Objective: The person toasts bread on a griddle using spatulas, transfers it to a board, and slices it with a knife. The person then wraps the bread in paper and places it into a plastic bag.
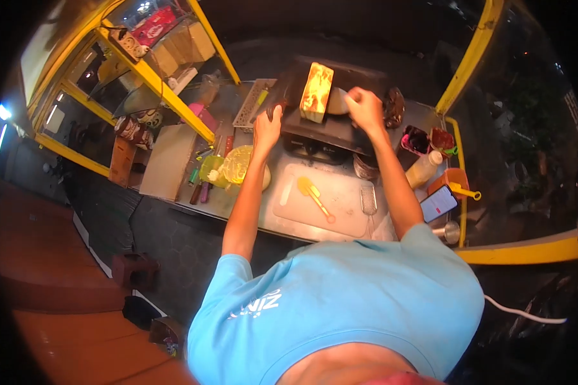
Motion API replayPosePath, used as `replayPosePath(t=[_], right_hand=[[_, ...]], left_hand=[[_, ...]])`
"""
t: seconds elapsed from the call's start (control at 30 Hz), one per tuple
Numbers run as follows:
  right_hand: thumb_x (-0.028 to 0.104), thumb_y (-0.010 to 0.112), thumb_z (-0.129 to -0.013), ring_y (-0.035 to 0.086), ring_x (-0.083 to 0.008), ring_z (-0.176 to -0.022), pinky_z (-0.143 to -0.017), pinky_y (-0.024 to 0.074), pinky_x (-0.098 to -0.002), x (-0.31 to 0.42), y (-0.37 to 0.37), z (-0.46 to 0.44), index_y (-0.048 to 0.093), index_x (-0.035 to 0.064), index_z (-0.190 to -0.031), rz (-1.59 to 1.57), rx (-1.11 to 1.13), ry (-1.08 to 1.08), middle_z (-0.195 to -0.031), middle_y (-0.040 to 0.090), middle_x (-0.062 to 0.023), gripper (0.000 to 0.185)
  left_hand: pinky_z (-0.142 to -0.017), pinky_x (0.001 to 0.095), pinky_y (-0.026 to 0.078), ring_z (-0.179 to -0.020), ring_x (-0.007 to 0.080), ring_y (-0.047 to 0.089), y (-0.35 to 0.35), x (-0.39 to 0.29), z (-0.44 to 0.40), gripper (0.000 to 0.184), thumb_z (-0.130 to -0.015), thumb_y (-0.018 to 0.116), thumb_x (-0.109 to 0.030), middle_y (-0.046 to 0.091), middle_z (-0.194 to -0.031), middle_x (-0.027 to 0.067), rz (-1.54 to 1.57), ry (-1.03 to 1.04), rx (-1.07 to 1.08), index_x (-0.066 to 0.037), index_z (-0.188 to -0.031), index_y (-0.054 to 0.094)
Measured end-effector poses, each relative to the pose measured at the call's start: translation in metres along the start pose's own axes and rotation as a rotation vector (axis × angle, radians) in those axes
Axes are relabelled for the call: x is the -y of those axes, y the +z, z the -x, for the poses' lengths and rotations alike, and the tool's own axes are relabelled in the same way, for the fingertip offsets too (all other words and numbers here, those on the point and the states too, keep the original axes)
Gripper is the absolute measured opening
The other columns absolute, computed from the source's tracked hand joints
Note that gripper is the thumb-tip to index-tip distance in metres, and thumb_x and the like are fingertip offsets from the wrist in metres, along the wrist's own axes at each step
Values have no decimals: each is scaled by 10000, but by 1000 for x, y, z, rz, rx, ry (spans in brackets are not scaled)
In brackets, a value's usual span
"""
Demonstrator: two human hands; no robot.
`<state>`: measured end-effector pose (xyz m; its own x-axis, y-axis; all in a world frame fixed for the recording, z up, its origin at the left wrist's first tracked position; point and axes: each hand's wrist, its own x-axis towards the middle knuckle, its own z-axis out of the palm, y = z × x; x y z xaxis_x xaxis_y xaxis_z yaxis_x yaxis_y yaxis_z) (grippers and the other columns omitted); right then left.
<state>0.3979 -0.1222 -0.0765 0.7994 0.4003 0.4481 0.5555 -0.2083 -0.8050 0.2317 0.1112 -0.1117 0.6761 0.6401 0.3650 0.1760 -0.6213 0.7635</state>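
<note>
On the dark flat griddle [289, 119] stands a browned, yellow block of bread [316, 92], longer than it is wide. My right hand [366, 110] is closed around a scraper [338, 102], whose pale blade lies against the right side of the bread. To the left of the bread, my left hand [268, 131] is closed at the griddle's left edge. Something small and dark shows at its fingers, too unclear to name.
Nearer me, a white cutting board [289, 208] carries a yellow-orange spatula [316, 200] and a wire-mesh tool [368, 200]. At right are a bottle [425, 169], a phone [438, 204] and a metal cup [448, 232]. Yellow posts [472, 54] frame the cart. A basket [250, 106] stands left.
</note>
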Motion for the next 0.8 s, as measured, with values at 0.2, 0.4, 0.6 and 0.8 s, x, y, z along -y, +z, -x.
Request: replayPosePath(t=[0.2, 0.4, 0.6, 0.8], right_hand=[[208, 608, -854, 625, -189, -464, -460, 498, -321, -23, 23, -1, 683, -25, -855, -363, 31, 439, -601, 652, -137, 244], [222, 636, -811, 693, -361, -786, -716, 542, -447, 52, 7, 29, 687, 91, -903, 253, 93, -22, -801, 710, -147, 168], [214, 636, -806, 694, -350, -789, -727, 538, -423, 68, 38, 36, 673, 58, -898, 134, 106, -37, -803, 694, -172, 184], [182, 633, -835, 686, -284, -706, -640, 505, -391, 28, -18, 16, 671, 72, -947, 24, -138, -22, -762, 674, -160, 162]], left_hand=[[-587, 323, 480, -597, 137, 606, -4, -20, 8, 456, -951, 533, -439, 707, -755, 76, 124, -117, 97, -35, -950, 745], [-645, 375, 487, -636, 215, 633, -10, -1, -41, 436, -955, 525, -422, 708, -732, 113, -16, -68, -12, -55, -986, 757], [-568, 349, 421, -590, 148, 571, 18, -31, -81, 472, -944, 538, -435, 656, -683, 79, 173, 24, 153, -5, -913, 731], [-543, 338, 423, -559, 113, 556, -46, -62, -32, 456, -962, 527, -422, 644, -603, 71, 166, 102, -76, -26, -934, 752]])
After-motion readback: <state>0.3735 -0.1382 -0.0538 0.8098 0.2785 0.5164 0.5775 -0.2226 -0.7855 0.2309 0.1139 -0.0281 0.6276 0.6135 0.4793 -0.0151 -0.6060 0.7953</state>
